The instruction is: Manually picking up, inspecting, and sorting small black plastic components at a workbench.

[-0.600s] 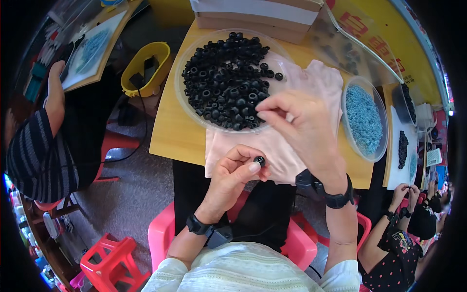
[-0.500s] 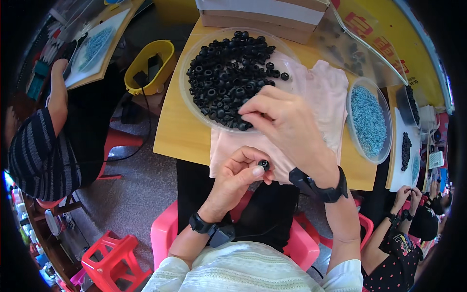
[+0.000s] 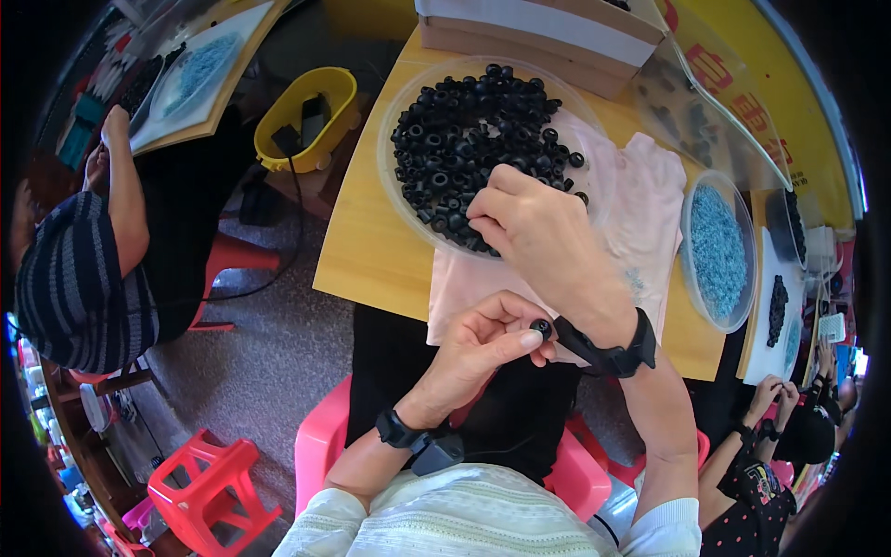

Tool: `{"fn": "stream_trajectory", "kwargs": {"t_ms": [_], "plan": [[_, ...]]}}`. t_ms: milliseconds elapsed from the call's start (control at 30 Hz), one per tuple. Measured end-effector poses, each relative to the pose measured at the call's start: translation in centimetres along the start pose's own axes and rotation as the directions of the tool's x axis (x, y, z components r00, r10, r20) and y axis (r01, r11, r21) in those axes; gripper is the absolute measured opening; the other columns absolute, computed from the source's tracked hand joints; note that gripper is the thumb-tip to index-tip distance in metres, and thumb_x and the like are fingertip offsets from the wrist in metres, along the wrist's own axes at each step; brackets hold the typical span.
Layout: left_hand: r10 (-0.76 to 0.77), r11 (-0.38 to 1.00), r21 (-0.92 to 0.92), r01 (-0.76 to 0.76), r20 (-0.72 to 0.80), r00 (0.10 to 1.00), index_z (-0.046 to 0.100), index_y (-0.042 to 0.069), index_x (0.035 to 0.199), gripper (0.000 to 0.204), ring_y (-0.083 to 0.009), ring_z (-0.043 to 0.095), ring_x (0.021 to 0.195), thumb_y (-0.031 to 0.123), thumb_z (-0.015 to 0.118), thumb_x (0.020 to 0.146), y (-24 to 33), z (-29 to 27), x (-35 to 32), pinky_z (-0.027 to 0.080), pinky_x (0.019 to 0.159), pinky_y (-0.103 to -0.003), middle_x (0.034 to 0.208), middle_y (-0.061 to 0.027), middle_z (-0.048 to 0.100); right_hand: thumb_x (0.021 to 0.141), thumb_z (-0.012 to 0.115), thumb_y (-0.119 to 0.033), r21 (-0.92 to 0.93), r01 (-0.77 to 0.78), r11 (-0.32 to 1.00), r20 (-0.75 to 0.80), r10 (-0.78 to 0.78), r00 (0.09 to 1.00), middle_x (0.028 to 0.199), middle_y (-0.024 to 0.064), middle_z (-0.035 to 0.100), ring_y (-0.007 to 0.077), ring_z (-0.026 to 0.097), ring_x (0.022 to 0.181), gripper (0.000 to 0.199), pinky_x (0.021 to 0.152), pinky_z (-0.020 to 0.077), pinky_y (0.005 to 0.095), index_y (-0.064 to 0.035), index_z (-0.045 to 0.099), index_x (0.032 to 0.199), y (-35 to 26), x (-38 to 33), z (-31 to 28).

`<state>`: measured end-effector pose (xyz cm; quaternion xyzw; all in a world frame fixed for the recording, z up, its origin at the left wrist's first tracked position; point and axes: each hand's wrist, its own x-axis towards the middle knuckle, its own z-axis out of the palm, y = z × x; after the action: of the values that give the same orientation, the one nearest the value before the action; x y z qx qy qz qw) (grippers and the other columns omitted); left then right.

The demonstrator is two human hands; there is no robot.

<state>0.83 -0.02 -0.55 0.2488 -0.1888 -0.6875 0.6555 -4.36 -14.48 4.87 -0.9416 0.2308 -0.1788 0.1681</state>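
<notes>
Between thumb and fingers my left hand (image 3: 483, 342) pinches a small black ring-shaped part (image 3: 541, 328), held just off the table's near edge. A paler bit shows in its centre, too small to name. My right hand (image 3: 534, 218) reaches over the near rim of a round clear tray (image 3: 382, 158). Its thumb and forefinger are closed together among loose black parts (image 3: 464, 121) of the same sort. Whether a part sits between those fingertips is hidden. Beneath both hands a pale pink cloth (image 3: 650, 186) covers part of the wooden table (image 3: 357, 251).
To the right stands an oval tub of light-blue beads (image 3: 715, 251). A cardboard box (image 3: 538, 37) and a clear plastic bin (image 3: 715, 111) border the back. Left lies a yellow basket (image 3: 339, 93) with a cable. Co-workers sit at both sides; a red stool (image 3: 209, 487) stands lower left.
The whole view has shifted, so the table appears farther right. My right fingertips have moved slightly left relative to the tray. My left hand still holds the black part.
</notes>
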Motion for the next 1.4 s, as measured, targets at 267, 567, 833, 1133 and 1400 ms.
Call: {"fn": "stream_trajectory", "kwargs": {"t_ms": [267, 567, 833, 1133, 1400], "plan": [[0.007, 0.999, 0.046, -0.007, -0.008, 1.0, 0.055, 0.0, 0.106, 0.019, -0.0191, 0.064, 0.087, 0.01, 0.06, 0.091, 0.0, -0.1, -0.1, 0.053, 0.077, -0.032, 0.1, -0.0132, 0.062, 0.077, 0.067, -0.011, -0.071, 0.041, 0.997, 0.005, -0.04, 0.999, 0.079, 0.0055, 0.056, 0.0251, 0.063, 0.071, 0.009, 0.06, 0.0498, 0.036, -0.0043, 0.068, 0.084, 0.0, 0.4, 1.3], [0.016, 0.999, 0.047, -0.014, -0.041, 0.999, 0.056, 0.0, 0.105, 0.018, -0.0189, 0.063, 0.086, 0.011, 0.059, 0.091, -0.4, -0.1, -0.2, 0.052, 0.078, -0.033, 0.097, -0.012, 0.062, 0.074, 0.066, -0.006, -0.014, 0.047, 0.999, -0.108, -0.048, 0.993, 0.08, 0.0055, 0.059, 0.0205, 0.062, 0.077, 0.008, 0.06, 0.0511, 0.0325, -0.0034, 0.062, 0.081, 0.3, 0.2, 0.8], [0.118, 0.993, -0.025, -0.119, -0.043, 0.992, 0.057, 0.001, 0.108, 0.017, -0.016, 0.063, 0.088, 0.008, 0.058, 0.093, -0.5, 0.5, -0.7, 0.051, 0.081, -0.031, 0.097, -0.0085, 0.063, 0.083, 0.066, -0.004, 0.753, -0.224, 0.619, 0.028, 0.31, 0.95, 0.081, 0.0046, 0.066, 0.0079, 0.061, 0.072, 0.016, 0.064, 0.0501, 0.0231, 0.0022, 0.065, 0.098, -1.9, -5.7, -4.9], [0.182, 0.979, 0.095, -0.178, -0.036, 0.983, 0.056, 0.001, 0.109, 0.019, -0.0164, 0.064, 0.087, 0.009, 0.06, 0.091, 0.9, 4.1, -3.7, 0.051, 0.079, -0.029, 0.103, -0.0115, 0.065, 0.091, 0.062, -0.009, 0.935, -0.312, 0.17, 0.247, 0.32, 0.915, 0.09, 0.0051, 0.068, 0.0068, 0.063, 0.077, 0.02, 0.065, 0.05, 0.0185, 0.0019, 0.063, 0.108, -4.0, -11.2, -7.7], [0.171, 0.979, 0.116, -0.17, 0.006, 0.985, 0.057, 0.0, 0.112, 0.023, -0.0165, 0.064, 0.086, 0.01, 0.059, 0.092, 0.5, 5.3, -5.6, 0.052, 0.078, -0.029, 0.102, -0.0129, 0.065, 0.091, 0.062, -0.006, 0.971, -0.239, -0.019, 0.236, 0.269, 0.934, 0.097, 0.0092, 0.067, 0.0099, 0.063, 0.082, 0.02, 0.069, 0.0519, 0.0211, 0.0015, 0.061, 0.109, -4.4, -13.7, -8.1]]}}
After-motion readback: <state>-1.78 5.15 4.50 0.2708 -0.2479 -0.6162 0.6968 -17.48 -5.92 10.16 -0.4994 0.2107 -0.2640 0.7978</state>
